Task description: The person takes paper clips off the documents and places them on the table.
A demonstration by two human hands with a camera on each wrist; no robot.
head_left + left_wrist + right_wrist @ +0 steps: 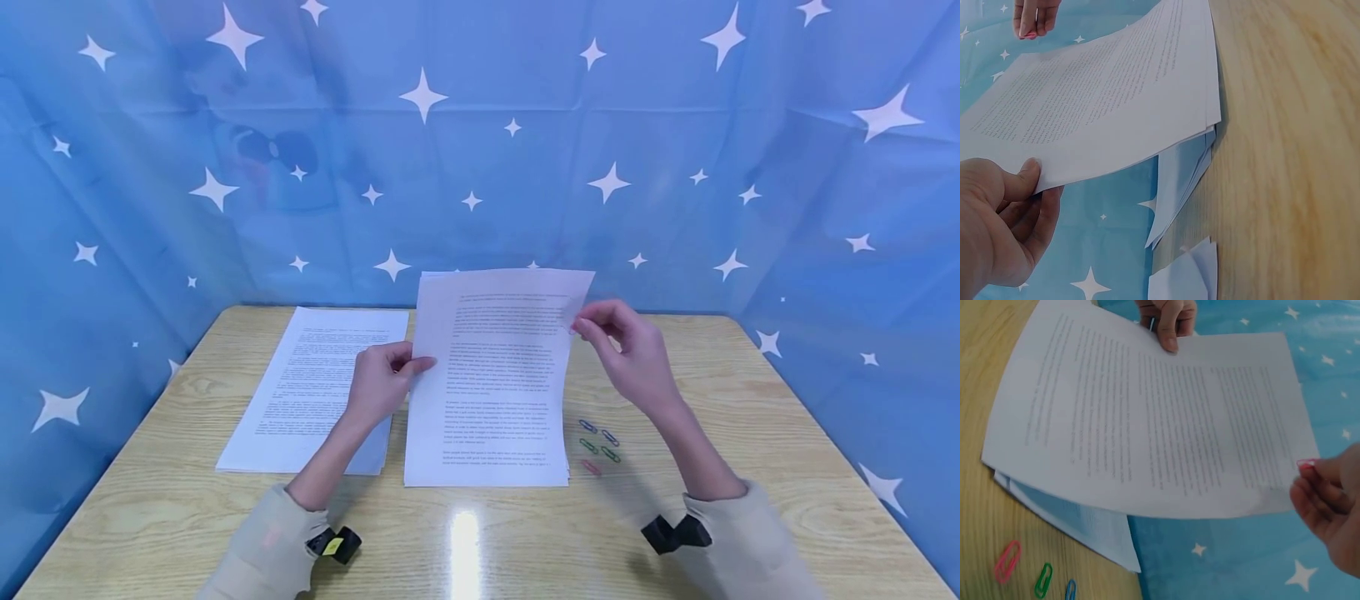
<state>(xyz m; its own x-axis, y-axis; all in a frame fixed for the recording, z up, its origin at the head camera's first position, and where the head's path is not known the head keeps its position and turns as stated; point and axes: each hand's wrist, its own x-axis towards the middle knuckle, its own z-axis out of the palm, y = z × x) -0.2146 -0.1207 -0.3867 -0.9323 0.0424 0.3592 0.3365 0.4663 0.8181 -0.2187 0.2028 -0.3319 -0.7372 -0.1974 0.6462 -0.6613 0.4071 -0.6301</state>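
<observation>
My left hand [382, 379] pinches the left edge of a few printed paper sheets [495, 383], thumb on the front face and fingers behind. The sheets are lifted at a tilt, their bottom edge low over the table. My right hand [626, 350] pinches a small pink paper clip [1305, 464] between thumb and fingertips, right at the upper right edge of the sheets. In the left wrist view the same hand shows with the pink clip beyond the far edge of the paper.
A second stack of printed paper [285, 400] lies on the wooden table [390, 533] at the left. Several loose paper clips, blue, green [1043, 580] and pink [1007, 561], lie right of the held sheets. A blue curtain with white stars [480, 167] stands behind.
</observation>
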